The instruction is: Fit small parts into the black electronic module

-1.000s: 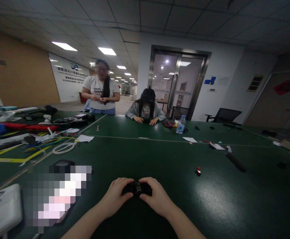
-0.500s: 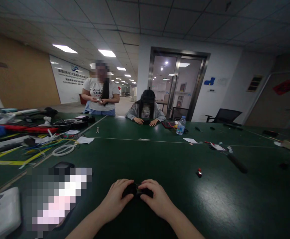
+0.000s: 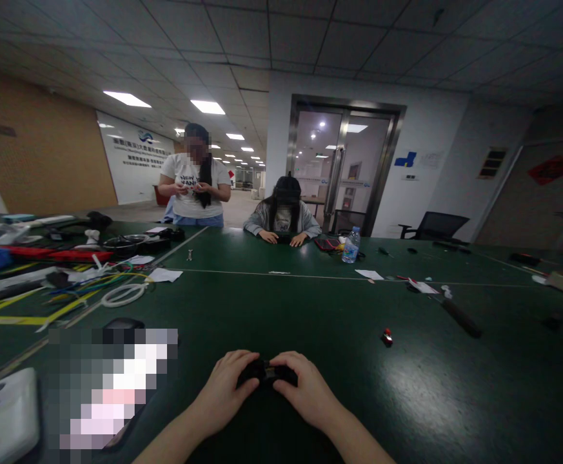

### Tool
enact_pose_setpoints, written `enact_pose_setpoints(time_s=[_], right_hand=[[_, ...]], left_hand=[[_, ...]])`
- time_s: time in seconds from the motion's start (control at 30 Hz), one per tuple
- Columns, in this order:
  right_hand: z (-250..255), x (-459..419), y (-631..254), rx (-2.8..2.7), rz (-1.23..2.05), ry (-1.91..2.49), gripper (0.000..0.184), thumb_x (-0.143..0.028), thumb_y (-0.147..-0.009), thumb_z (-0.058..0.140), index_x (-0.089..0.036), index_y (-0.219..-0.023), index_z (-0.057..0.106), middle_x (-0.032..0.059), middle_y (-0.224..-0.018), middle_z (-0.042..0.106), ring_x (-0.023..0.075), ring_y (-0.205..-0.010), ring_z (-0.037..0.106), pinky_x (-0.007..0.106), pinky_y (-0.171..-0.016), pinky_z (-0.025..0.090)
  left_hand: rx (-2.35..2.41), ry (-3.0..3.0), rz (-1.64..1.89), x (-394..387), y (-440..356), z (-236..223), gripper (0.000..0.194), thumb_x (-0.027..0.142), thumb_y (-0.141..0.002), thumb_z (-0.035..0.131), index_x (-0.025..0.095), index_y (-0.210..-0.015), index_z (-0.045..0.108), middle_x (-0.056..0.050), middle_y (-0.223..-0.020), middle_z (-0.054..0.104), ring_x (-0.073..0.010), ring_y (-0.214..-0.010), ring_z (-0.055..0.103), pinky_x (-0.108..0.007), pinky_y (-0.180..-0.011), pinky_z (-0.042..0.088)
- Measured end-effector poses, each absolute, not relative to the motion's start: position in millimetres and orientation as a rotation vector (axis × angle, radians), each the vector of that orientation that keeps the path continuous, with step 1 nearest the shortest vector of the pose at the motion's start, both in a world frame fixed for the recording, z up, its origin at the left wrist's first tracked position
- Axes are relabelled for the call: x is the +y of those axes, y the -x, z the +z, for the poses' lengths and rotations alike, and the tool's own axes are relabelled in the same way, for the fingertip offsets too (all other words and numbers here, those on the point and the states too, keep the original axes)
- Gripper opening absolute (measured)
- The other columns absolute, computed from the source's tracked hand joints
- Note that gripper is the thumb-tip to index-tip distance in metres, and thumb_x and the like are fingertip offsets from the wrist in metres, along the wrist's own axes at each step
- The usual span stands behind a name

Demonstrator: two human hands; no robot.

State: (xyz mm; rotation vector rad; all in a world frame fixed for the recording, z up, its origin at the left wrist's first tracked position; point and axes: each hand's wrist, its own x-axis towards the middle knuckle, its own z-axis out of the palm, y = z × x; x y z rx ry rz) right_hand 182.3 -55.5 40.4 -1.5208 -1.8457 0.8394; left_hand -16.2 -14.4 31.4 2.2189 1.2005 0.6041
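Observation:
In front of me, low in the view, a small black object (image 3: 268, 372) lies between my two hands, with a lighter strip at its middle. Its kind I cannot make out. My left hand (image 3: 233, 380) grips the left end, thumb towards me and fingers over the far side. On the right end, my right hand (image 3: 300, 380) has the same curled hold. Fingers cover most of the object, and whether it touches the table is unclear.
Left of me are a phone (image 3: 121, 393) with a blurred screen and a white device (image 3: 5, 412). Cables (image 3: 125, 294) lie beyond. To the right are a small red-and-silver item (image 3: 387, 337), a dark-handled tool (image 3: 460, 317) and a bottle (image 3: 351, 245). Two people are across the green table (image 3: 242, 303).
My hands keep their hold on the black object and have barely moved. The view has shifted slightly. The standing person's hands have risen a little.

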Motion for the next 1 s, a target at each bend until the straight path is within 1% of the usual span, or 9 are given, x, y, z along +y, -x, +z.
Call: enact_pose_setpoints(time_s=[0.1, 0.2, 0.27, 0.37, 0.4, 0.57, 0.7, 0.87, 1.0], right_hand=[[41.2, -56.0, -182.2, -1.835, 0.835, 1.516, 0.033, -0.02, -0.074, 0.059, -0.031, -0.105, 0.059, -0.0034, -0.111, 0.058, 0.0202, -0.107, 0.051, 0.035, -0.092, 0.038], [42.1, -56.3, -181.7, -1.835, 0.832, 1.53, 0.033, -0.02, -0.074, 0.059, -0.032, -0.105, 0.06, -0.0033, -0.111, 0.058, 0.0203, -0.107, 0.052, 0.036, -0.091, 0.039], [42.2, -55.9, -181.5, -1.838, 0.829, 1.54, 0.033, -0.019, -0.074, 0.059, -0.031, -0.104, 0.06, -0.0031, -0.111, 0.058, 0.0201, -0.106, 0.052, 0.036, -0.091, 0.039], [41.0, -54.6, -181.6, -1.847, 0.824, 1.529, 0.033, -0.019, -0.073, 0.059, -0.031, -0.104, 0.06, -0.0027, -0.11, 0.059, 0.02, -0.105, 0.052, 0.035, -0.091, 0.039], [40.6, -54.2, -181.6, -1.848, 0.818, 1.524, 0.033, -0.019, -0.073, 0.059, -0.031, -0.103, 0.061, -0.0025, -0.109, 0.059, 0.0199, -0.104, 0.053, 0.035, -0.091, 0.039], [41.9, -54.4, -181.4, -1.851, 0.8, 1.503, 0.033, -0.018, -0.072, 0.06, -0.03, -0.103, 0.061, -0.0022, -0.108, 0.06, 0.0192, -0.104, 0.053, 0.033, -0.091, 0.038], [45.3, -55.8, -181.1, -1.856, 0.808, 1.506, 0.032, -0.019, -0.072, 0.06, -0.029, -0.103, 0.061, -0.0012, -0.108, 0.061, 0.0192, -0.105, 0.052, 0.033, -0.092, 0.038], [44.0, -56.0, -181.1, -1.835, 0.816, 1.524, 0.027, -0.02, -0.073, 0.06, -0.029, -0.099, 0.061, -0.0018, -0.107, 0.06, 0.019, -0.103, 0.053, 0.033, -0.089, 0.04], [42.5, -55.5, -181.0, -1.832, 0.83, 1.516, 0.025, -0.019, -0.073, 0.06, -0.029, -0.096, 0.062, -0.0025, -0.107, 0.059, 0.0191, -0.103, 0.053, 0.034, -0.089, 0.04]], left_hand=[[1.203, -2.22, 0.601, -15.6, 16.3, 31.3, 0.041, 0.025, -0.079, 0.053, 0.022, -0.119, 0.053, -0.007, -0.12, 0.056, -0.0253, -0.113, 0.047, -0.042, -0.098, 0.036], [1.191, -2.24, 0.624, -17.4, 16.1, 31.0, 0.046, 0.024, -0.078, 0.055, 0.023, -0.123, 0.048, -0.007, -0.122, 0.054, -0.0258, -0.115, 0.045, -0.042, -0.098, 0.035], [1.175, -2.259, 0.649, -18.9, 15.4, 32.1, 0.042, 0.021, -0.076, 0.057, 0.025, -0.118, 0.051, -0.006, -0.118, 0.056, -0.0254, -0.112, 0.046, -0.042, -0.096, 0.036], [1.141, -2.294, 0.66, -20.6, 13.7, 35.4, 0.03, 0.016, -0.076, 0.057, 0.028, -0.104, 0.058, -0.002, -0.11, 0.059, -0.0239, -0.107, 0.049, -0.04, -0.093, 0.038], [1.122, -2.311, 0.649, -20.8, 13.3, 36.3, 0.029, 0.015, -0.076, 0.057, 0.029, -0.101, 0.059, -0.001, -0.11, 0.059, -0.0236, -0.108, 0.049, -0.04, -0.093, 0.038], [1.071, -2.377, 0.59, -18.1, 14.1, 34.4, 0.036, 0.012, -0.08, 0.053, 0.036, -0.106, 0.06, 0.001, -0.116, 0.055, -0.0234, -0.111, 0.046, -0.042, -0.095, 0.036], [1.056, -2.407, 0.592, -15.4, 15.6, 30.0, 0.035, 0.014, -0.083, 0.051, 0.039, -0.105, 0.061, 0.001, -0.116, 0.055, -0.0233, -0.111, 0.046, -0.042, -0.094, 0.037], [1.072, -2.387, 0.569, -16.2, 15.1, 32.0, 0.035, 0.015, -0.083, 0.05, 0.04, -0.104, 0.061, 0.002, -0.117, 0.055, -0.0236, -0.112, 0.045, -0.042, -0.095, 0.036], [1.053, -2.33, 0.612, -17.8, 15.1, 32.5, 0.036, 0.014, -0.08, 0.05, 0.035, -0.109, 0.057, 0.001, -0.117, 0.056, -0.0228, -0.111, 0.048, -0.04, -0.095, 0.037]])
